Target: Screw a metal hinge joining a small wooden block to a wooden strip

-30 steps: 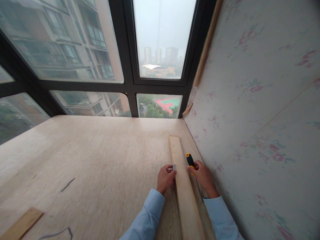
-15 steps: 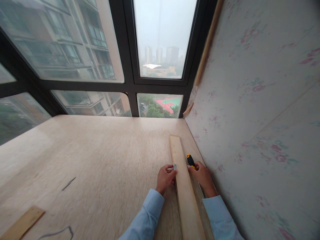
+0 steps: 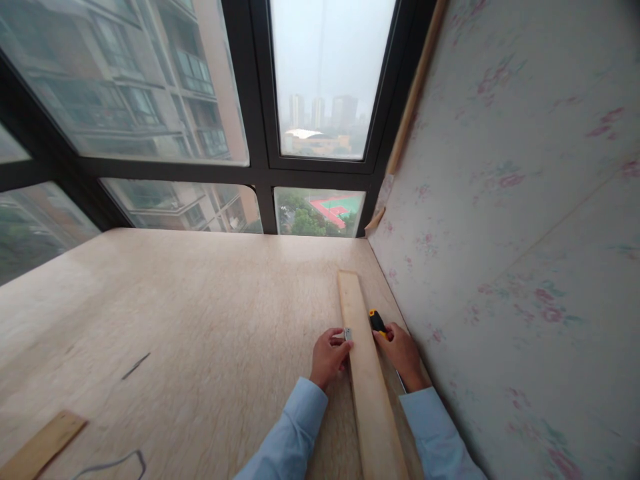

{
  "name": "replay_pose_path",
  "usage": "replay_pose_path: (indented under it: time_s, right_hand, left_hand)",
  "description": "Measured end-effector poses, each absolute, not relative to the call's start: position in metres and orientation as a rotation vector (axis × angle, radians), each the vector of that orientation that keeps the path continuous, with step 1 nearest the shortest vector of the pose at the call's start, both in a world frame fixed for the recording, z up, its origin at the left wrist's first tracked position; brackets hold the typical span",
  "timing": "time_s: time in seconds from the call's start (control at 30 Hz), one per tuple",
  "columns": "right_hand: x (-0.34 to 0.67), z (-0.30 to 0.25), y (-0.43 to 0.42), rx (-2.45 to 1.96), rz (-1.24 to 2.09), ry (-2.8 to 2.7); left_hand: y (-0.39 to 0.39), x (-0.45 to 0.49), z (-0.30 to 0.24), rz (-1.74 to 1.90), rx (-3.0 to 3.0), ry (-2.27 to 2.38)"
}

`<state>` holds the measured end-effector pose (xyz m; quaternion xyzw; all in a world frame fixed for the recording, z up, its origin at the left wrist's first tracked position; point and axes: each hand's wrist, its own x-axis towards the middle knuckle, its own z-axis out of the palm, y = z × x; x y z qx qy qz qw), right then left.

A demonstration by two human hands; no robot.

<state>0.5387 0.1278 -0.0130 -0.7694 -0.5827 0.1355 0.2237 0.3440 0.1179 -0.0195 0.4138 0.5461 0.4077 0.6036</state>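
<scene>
A long pale wooden board (image 3: 373,393) lies on the sill, pointing toward the window. My left hand (image 3: 328,357) pinches a small metal bracket (image 3: 349,334) against the board's left edge; a hole shows in its face. On the board's other side, my right hand (image 3: 400,352) is closed around a screwdriver (image 3: 377,322). The black and yellow handle points away from me, and the thin shaft runs back beneath the hand and wrist. My right fingertips are close to the board's right edge; whether they touch it I cannot tell.
The marble-patterned sill (image 3: 210,320) carries a thin dark rod (image 3: 135,367), a short wooden piece (image 3: 50,443) and a bent grey wire-like loop (image 3: 115,461) on the left. A wall with flowered paper (image 3: 500,233) rises close on the right. Dark window frames (image 3: 260,120) stand at the back.
Both hands keep their holds on the bracket and the screwdriver. My right hand and the screwdriver have shifted slightly left, nearer the board. The whole view has moved a little.
</scene>
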Motion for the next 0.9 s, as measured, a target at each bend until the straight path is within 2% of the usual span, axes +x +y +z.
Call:
replay_pose_path:
  time_s: [0.9]
  right_hand:
    - [0.5368, -0.0164, 0.1252, -2.115, 0.327, -1.611]
  left_hand:
    - [0.1144, 0.344, -0.016, 1.005, 1.011, 1.315]
